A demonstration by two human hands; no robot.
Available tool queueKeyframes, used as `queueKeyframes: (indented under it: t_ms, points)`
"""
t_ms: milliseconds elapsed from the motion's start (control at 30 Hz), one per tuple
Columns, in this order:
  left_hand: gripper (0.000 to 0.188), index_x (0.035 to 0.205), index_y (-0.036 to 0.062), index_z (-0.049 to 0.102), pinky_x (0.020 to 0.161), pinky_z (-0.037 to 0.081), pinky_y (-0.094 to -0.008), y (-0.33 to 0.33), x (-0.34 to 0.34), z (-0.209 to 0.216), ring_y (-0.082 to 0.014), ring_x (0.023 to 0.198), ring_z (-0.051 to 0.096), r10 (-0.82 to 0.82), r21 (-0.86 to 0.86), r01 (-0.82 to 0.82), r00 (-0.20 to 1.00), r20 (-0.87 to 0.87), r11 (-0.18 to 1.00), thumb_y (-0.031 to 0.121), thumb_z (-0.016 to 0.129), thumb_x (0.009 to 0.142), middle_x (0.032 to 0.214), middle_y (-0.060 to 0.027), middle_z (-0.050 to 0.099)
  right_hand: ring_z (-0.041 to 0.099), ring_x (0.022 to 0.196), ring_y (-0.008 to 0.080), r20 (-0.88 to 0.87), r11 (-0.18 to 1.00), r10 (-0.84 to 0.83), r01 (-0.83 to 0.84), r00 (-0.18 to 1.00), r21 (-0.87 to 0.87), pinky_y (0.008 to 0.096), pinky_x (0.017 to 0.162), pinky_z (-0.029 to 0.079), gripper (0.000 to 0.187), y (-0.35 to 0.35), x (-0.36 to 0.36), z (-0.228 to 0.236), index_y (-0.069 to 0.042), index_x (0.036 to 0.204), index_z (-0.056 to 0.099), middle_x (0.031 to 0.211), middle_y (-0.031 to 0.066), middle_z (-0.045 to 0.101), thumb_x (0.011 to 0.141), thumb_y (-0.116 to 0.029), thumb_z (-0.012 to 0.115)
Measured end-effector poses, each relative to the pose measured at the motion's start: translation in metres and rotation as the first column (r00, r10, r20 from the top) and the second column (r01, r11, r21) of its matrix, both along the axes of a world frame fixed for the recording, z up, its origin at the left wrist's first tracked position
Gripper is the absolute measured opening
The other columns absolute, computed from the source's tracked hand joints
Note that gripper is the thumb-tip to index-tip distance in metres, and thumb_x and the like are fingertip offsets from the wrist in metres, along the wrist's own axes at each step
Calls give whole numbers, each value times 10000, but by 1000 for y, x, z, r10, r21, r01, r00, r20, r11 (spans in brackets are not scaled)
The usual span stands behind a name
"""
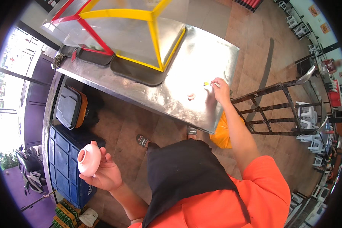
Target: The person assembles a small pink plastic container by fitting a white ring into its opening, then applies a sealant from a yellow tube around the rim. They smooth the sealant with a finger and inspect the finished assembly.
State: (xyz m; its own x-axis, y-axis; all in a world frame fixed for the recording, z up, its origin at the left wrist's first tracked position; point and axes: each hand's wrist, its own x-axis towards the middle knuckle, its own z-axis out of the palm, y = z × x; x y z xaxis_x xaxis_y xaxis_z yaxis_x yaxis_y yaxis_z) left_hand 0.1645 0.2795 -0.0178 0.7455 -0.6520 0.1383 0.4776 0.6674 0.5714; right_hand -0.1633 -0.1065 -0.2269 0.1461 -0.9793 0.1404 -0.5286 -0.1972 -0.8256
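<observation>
Off the table at the lower left, my left hand [109, 174] grips a round, pink, squat jar [93, 162]. The jar is tilted, its open neck facing left. Over the right part of the metal table [201, 49], my right hand [221, 91] is pinched around a small, thin piece with a yellow end [206, 83]; its exact kind is too small to make out. A small pinkish round piece [191, 97] lies on the tabletop just left of that hand, in the glare.
Display cases with red and yellow frames [117, 14] stand on the table, with dark trays [136, 71] at their base. A black metal hand truck [277, 106] and an orange bag [221, 133] are at the right. A blue crate [70, 163] and a lidded bin [69, 106] sit at the left.
</observation>
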Motion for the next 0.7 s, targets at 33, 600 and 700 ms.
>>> queueKeyframes:
  t_ms: [33,600,700]
  points:
    - [762,1534,58,386,953,604,-456,10,16,-5,-438,1246,618,6,-12,-6,1000,-8,1000,586,543,1007,1529,-348,398,670,1001,339,-258,980,68,-114,964,-165,409,899,539,127,-4,4,-4,12,1020,697,1105,164,709,903,-34,714]
    - [776,1550,65,340,995,553,-522,147,323,-2,-500,1249,584,70,-78,-73,997,-40,994,538,594,989,1550,-359,365,692,848,130,73,994,67,-73,995,78,275,783,550,133,133,214,43,20,1031,738,916,85,743,900,22,719]
    - [813,1556,67,346,1018,556,-503,156,347,-3,-473,1271,585,154,-176,-156,988,-23,972,608,558,986,1560,-351,353,694,855,124,164,933,248,-281,955,225,269,796,553,107,172,312,44,22,1008,717,954,73,743,908,52,697]
